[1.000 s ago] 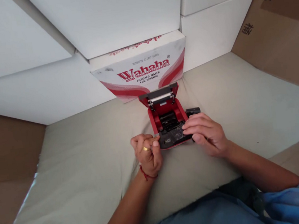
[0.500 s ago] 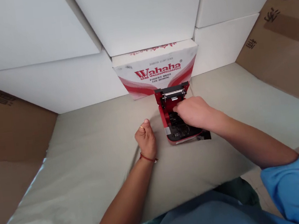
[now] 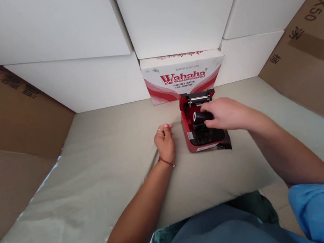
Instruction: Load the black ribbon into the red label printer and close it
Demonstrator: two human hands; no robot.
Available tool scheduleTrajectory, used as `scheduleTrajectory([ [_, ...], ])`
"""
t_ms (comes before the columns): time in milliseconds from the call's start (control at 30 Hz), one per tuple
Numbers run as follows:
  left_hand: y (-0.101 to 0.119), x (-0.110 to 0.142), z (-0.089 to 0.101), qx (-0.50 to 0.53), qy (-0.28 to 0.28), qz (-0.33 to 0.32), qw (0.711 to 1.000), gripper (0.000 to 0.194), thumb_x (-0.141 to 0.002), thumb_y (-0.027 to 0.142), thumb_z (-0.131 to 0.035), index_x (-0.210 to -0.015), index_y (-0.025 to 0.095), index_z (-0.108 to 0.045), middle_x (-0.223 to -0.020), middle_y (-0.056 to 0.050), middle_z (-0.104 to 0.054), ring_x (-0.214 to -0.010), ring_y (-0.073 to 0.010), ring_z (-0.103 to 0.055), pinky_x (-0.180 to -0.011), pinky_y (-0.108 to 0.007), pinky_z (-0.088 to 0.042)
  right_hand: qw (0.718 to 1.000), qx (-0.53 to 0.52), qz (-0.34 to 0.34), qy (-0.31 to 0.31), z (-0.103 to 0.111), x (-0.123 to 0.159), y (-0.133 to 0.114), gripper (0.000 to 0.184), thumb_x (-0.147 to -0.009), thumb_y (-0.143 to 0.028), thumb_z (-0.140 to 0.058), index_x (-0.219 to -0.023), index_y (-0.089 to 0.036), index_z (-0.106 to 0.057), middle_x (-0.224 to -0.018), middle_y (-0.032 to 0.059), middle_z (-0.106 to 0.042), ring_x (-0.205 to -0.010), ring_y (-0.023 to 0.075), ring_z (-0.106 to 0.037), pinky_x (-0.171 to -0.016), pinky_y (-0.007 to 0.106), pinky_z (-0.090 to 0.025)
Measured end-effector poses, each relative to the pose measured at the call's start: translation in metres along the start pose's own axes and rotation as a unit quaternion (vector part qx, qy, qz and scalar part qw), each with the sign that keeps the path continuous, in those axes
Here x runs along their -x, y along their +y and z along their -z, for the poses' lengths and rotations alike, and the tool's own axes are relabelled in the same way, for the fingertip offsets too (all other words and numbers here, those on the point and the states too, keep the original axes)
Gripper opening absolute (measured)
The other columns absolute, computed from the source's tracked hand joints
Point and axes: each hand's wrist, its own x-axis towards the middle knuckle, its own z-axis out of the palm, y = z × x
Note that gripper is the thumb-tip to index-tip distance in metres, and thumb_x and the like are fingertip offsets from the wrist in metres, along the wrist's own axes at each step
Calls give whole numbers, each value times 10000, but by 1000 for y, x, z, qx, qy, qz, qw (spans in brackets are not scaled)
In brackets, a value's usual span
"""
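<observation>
Your right hand [image 3: 223, 114] grips a black roll [image 3: 202, 117] over the open red printer [image 3: 200, 139], toward the back edge of the worktop [image 3: 110, 155], just before the water carton [image 3: 184, 77]. Your left hand [image 3: 164, 139], curled narrow, sits apart from the printer's left side; a broad stretch of worktop runs from it toward the left brown box [image 3: 15, 108]

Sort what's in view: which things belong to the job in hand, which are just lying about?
Probably in use:
red device, lid open
black roll, held by the right hand
black film by the device

Just around:
Wahaha carton behind the device
white boxes
brown cardboard, both sides
</observation>
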Motion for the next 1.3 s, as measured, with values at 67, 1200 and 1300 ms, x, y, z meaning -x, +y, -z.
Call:
scheduleTrajectory([
  [67,2,1,2,-17,-22,-1,1000,487,-986,640,-682,-739,220,-668,-653,27,-554,-658,-151,-495,-679,-304,-399,996,-91,8,24,9,24,33,364,-962,-392,-672,-1262,-224,-792,-1091,74,-849,-908,266,-769,-785,355,-546],
  [1200,1,0,-3,-68,-53,-3,996,218,-1046,349,-594,-1019,206,-757,-786,-10,-731,-755,-178,-654,-788,-299,-497,947,-295,111,-65,10,47,72,500,-955,-537,-729,-1340,-231,-821,-1209,77,-853,-1016,234,-777,-892,341,-581],
  [1300,0,0,-3,-77,-65,2,995,220,-1034,309,-587,-1054,198,-776,-761,-4,-720,-724,-177,-655,-764,-300,-492,982,-175,64,-8,-10,8,27,385,-984,-346,-692,-1333,-241,-814,-1316,81,-837,-1138,267,-782,-974,345,-573],
])
